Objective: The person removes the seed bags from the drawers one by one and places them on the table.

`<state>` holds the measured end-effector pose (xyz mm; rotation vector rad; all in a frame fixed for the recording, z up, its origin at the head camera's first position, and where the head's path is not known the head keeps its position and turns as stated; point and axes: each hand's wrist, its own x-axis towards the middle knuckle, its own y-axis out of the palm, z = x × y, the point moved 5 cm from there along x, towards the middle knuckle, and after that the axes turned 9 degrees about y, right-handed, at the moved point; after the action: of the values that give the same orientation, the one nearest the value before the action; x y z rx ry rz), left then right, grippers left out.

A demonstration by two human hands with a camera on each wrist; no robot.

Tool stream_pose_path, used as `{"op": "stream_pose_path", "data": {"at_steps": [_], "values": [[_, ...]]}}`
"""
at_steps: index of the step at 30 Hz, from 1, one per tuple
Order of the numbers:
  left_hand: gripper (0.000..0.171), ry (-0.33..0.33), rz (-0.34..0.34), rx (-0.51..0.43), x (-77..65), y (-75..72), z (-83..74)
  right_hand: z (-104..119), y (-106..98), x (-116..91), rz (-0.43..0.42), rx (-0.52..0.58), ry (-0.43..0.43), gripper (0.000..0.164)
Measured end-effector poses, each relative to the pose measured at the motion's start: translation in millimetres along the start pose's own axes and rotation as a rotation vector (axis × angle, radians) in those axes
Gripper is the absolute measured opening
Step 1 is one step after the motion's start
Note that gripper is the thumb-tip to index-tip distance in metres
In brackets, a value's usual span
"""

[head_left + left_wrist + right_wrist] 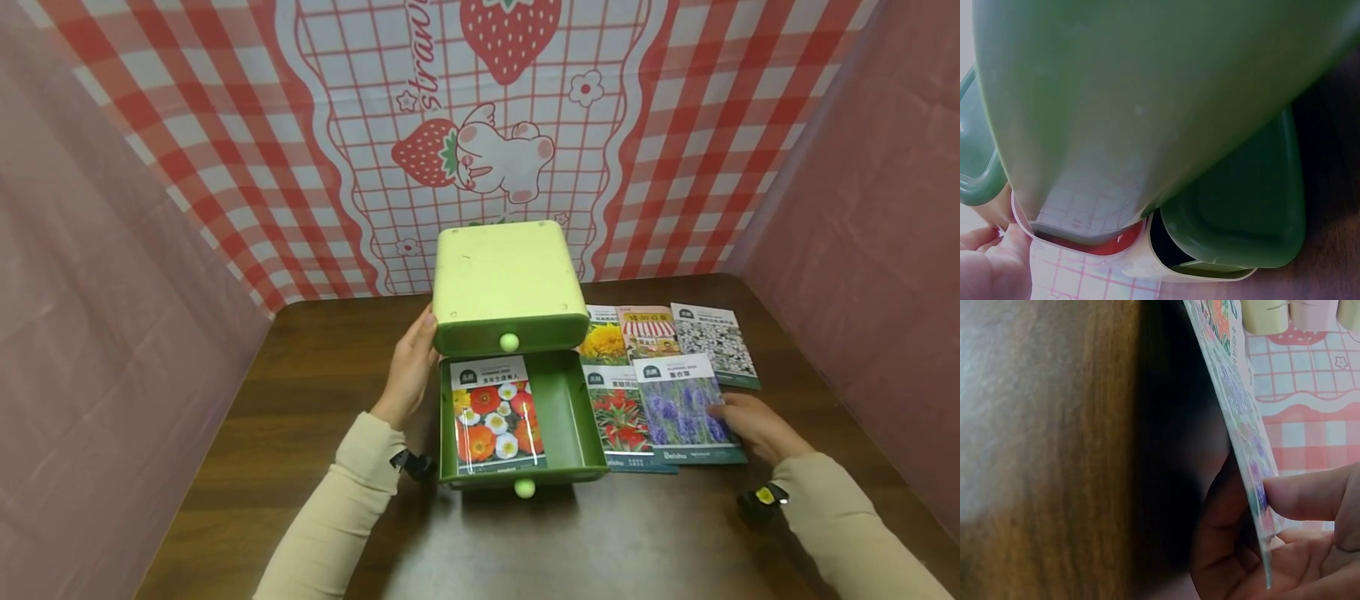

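Note:
A small drawer cabinet (510, 271) with a pale yellow top stands on the table. Below its closed top drawer, a green drawer (570, 408) is pulled out. In that drawer lies a seed packet with red and white poppies (495, 417). My left hand (408, 371) rests against the cabinet's left side, its thumb at the front rim in the left wrist view. At the right, my right hand (757, 425) pinches the edge of a lavender seed packet (682, 408). The right wrist view shows the thumb on its printed face and the fingers behind.
Beside the cabinet lie other seed packets: red flowers (621, 421), yellow flowers (602, 340), a pink one with a striped awning (647, 332) and white flowers (716, 342). A red-checked cloth (637, 208) hangs behind the table, with pink curtains (855, 200) at both sides.

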<state>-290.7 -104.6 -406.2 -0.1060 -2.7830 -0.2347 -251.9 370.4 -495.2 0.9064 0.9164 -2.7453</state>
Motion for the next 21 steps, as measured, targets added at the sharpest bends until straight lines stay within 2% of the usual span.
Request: {"op": "stream_pose_path", "data": {"at_steps": [5,10,12,16,19,21], "values": [[0.057,-0.003,-0.001,0.000,0.0,0.2,0.3,-1,-2,-3,-0.035,-0.032,-0.012,0.048],[0.058,-0.006,0.000,0.000,-0.4,0.2,0.8,-2,-5,-8,-0.081,-0.112,-0.057,0.028],[0.058,-0.007,-0.001,-0.002,-0.7,0.3,0.6,-3,-5,-9,-0.100,-0.138,-0.079,0.025],[0.057,-0.005,0.000,-0.006,0.0,0.0,1.7,-1,-5,-13,-0.147,-0.201,-0.116,0.034],[0.056,-0.003,0.000,-0.008,0.3,-0.2,2.0,1,-8,-14,-0.173,-0.242,-0.112,0.048],[0.056,-0.004,-0.002,-0.006,0.1,-0.2,1.5,1,-8,-13,-0.181,-0.247,-0.102,0.051]]}}
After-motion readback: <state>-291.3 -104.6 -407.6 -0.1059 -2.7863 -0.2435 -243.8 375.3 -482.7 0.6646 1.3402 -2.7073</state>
